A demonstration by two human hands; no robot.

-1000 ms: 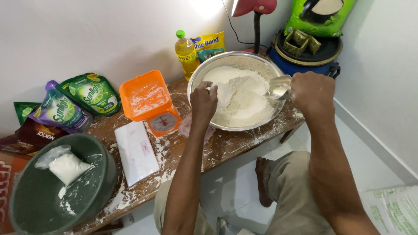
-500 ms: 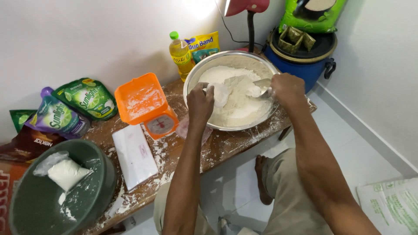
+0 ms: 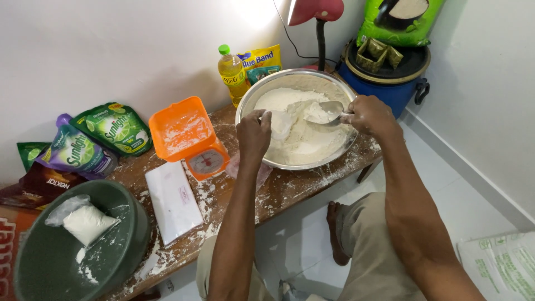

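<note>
Flour [image 3: 304,134], heaped white in a wide steel bowl [image 3: 251,103] at 1 o'clock on the dusted wooden table [image 3: 290,192]. The right hand [image 3: 370,116] is closed round the handle of a metal scoop [image 3: 326,111], its loaded blade level above the heap, apparently so nothing spills. The left hand [image 3: 253,132] pinches the mouth of a small clear plastic bag [image 3: 278,124] at the bowl's near rim, seemingly held there to keep the transfer short. An orange kitchen scale [image 3: 186,136] stands at 11 o'clock, just beside the bowl. A yellow oil bottle [image 3: 231,72] with green cap and a yellow pouch [image 3: 261,62] stand behind the bowl at 12 o'clock. Green and purple pouches [image 3: 92,142] lie at 10 o'clock; a green basin [image 3: 131,223] at 8 o'clock holds a filled bag [image 3: 86,223].
</note>
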